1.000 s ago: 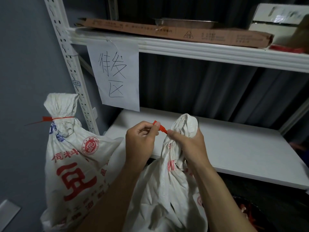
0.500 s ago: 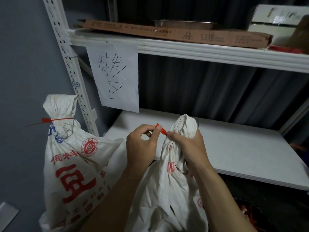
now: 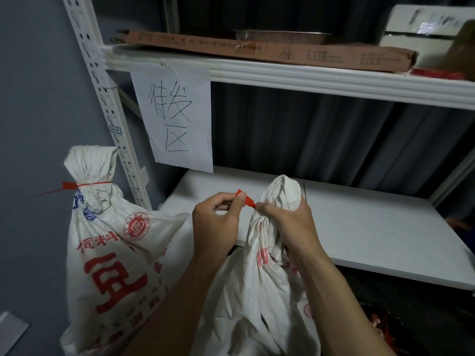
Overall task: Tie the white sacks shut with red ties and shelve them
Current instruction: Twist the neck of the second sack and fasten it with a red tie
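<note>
Right under the camera, gripping the bunched neck of a crumpled white woven plastic sack (image 3: pixel 257 291) with the right hand (image 3: pixel 290 224), fingers curled round the gathered cloth. Pinching a thin red plastic tie (image 3: pixel 245 199) between thumb and forefinger of the left hand (image 3: pixel 218 222), just beside that neck, and losing sight of its far end at the right thumb. Unable to tell whether the tie is going all the way round, so judging this sack as mid-tying, not yet cinched.

Noting, just to the left and touching it, a second full white woven sack (image 3: pixel 110 253), already closed by its own thin red tie (image 3: pixel 69 186) pulled tight under the ruffled top, tail sticking out leftward. Reading on it a round red emblem, the red characters 饲料, and one large red character partly creased; finding the smaller print illegible.

Counting, then, one sack tied and one in hand, with neither appearing to be shelved yet.

Looking past the hands to a flat white lower shelf board (image 3: pixel 359 227). Reading 待发区, handwritten in black, on a white paper sheet (image 3: pixel 177 116) hanging from the white metal upper shelf (image 3: pixel 308 80). Finding up there a long flat brown cardboard box (image 3: pixel 257 48) bearing a triangle mark and print too small to read.
</note>
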